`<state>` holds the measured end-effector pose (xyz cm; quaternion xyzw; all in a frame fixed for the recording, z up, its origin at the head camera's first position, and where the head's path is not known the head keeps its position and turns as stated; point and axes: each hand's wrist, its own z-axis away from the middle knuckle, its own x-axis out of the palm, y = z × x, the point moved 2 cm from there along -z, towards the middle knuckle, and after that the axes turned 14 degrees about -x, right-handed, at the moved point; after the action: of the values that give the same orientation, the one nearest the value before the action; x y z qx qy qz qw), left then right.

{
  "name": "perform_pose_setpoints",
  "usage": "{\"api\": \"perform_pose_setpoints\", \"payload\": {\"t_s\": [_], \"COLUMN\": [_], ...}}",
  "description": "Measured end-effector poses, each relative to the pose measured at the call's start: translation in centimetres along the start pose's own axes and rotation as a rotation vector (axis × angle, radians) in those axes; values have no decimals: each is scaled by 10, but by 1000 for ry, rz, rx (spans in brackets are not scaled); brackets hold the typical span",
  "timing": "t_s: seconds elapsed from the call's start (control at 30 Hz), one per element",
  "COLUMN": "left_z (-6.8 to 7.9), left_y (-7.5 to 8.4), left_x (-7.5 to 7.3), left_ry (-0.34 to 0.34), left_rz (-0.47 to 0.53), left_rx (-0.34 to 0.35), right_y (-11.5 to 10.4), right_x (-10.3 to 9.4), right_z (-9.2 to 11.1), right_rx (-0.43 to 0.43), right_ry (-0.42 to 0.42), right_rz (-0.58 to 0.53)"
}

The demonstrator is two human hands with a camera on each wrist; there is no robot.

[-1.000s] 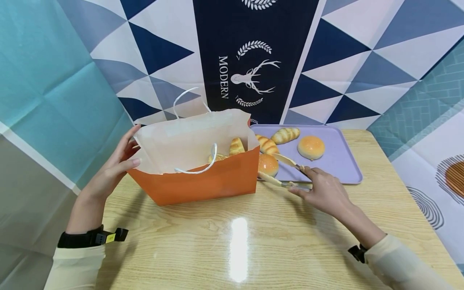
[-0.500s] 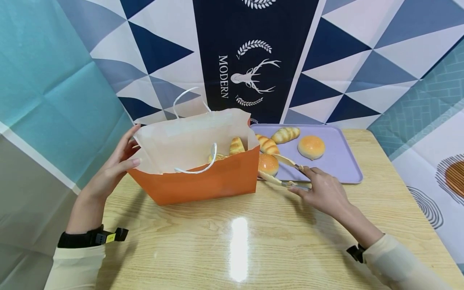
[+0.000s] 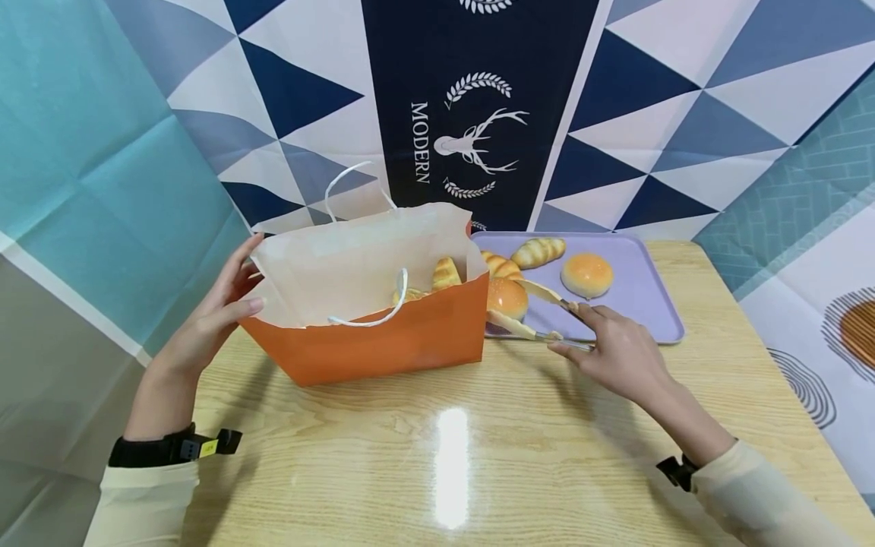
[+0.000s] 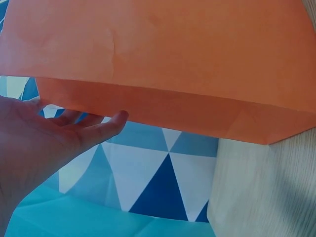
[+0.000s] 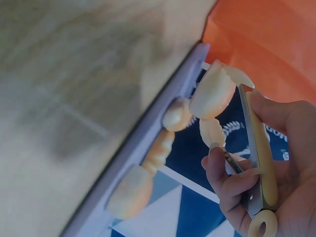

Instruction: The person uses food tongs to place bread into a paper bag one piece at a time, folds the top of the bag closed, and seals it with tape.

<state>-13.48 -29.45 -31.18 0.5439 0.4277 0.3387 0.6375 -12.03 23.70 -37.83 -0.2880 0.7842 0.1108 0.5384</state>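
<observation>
partway, i judge: my right hand grips tongs around 1 bun; my left hand, fingers spread, touches the bag at left, at least 2 pastries inside; 3 breads wait on the far-right tray.

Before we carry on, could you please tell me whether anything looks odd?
Only the backdrop: its lettering and deer are turned sideways. Nothing about the orange bag, bread or purple tray stands out.
</observation>
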Motion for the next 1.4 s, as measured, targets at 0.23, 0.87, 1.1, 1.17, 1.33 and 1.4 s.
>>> {"api": "perform_pose_setpoints", "payload": {"t_s": [0.23,0.87,1.1,1.17,1.33,1.4], "left_z": [0,1,0,0,-1,-1], "left_y": [0,2,2,2,3,3], "left_x": [0,3,2,2,1,1], "left_ry": [-5,-1,-4,-6,-9,-10], "left_rz": [4,2,3,2,-1,0], "left_rx": [8,-7,-7,-1,7,8], "right_y": [0,-19,-30,-35,-50,-57], "right_x": [-24,-88,-114,-119,-125,-125], "right_z": [-9,-47,-59,-63,-73,-78], "right_rx": [14,-7,-37,-46,-87,-108], "right_ry": [21,99,183,192,191,185], "right_rz": [11,71,91,89,67,54]}}
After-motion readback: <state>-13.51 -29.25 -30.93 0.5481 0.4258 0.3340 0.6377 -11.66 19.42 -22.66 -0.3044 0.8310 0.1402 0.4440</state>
